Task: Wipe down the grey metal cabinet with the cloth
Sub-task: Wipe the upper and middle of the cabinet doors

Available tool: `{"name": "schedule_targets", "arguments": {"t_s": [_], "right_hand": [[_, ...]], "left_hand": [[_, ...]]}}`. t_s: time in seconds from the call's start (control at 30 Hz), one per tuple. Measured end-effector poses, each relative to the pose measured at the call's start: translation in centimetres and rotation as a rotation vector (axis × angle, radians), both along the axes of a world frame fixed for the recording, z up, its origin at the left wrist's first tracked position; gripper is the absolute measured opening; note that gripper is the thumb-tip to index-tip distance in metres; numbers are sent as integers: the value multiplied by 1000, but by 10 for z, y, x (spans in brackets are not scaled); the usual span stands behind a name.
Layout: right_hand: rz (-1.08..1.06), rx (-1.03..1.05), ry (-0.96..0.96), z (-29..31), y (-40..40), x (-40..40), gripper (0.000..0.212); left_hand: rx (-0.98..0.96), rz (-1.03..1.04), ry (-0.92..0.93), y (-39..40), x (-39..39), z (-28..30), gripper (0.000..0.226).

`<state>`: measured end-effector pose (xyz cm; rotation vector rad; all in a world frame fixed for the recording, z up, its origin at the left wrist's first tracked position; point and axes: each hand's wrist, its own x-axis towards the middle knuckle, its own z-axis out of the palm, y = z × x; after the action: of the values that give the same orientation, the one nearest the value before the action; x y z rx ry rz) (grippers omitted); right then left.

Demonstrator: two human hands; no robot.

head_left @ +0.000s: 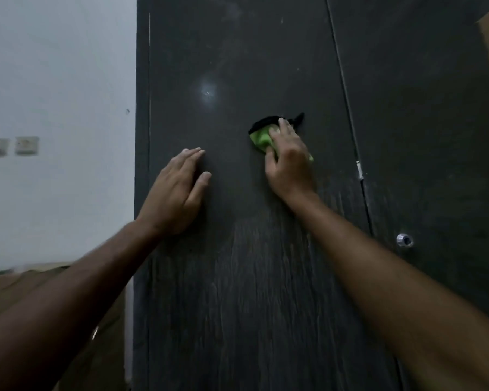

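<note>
A dark grey metal cabinet (266, 249) fills most of the view, w/ pale streaks running down its lower door panel. A thin vertical seam splits the left door from the right door. To the left is a white wall (57, 80) w/ two small switch plates (12, 146). The left hand (175, 190) lies flat on the left door, fingers straight and together, holding nothing. The right hand (290, 162) presses a bunched green and black cloth (261, 135) against the same door, fingers spread over it; the cloth sits approx. mid-door, near the seam. A small silver lock (404, 240) sits on the right door, lower down.
</note>
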<state>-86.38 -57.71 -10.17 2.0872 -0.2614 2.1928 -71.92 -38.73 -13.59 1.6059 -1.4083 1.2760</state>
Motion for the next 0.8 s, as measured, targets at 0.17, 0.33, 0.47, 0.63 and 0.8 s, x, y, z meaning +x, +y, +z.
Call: {"name": "schedule_targets", "arguments": {"t_s": [0.17, 0.33, 0.47, 0.63, 0.8], "right_hand": [[8, -570, 418, -61, 22, 18, 47], [-29, -275, 212, -39, -45, -34, 48], [23, 54, -53, -24, -22, -13, 49], [10, -610, 480, -74, -41, -23, 50], [-17, -56, 56, -42, -107, -74, 51]], "left_hand": [[-31, 13, 17, -15, -2, -10, 67], [-8, 59, -23, -18, 10, -12, 69], [-8, 97, -43, -21, 15, -15, 71], [-61, 180, -125, -25, 17, -18, 71], [-88, 241, -153, -31, 19, -22, 72]]}}
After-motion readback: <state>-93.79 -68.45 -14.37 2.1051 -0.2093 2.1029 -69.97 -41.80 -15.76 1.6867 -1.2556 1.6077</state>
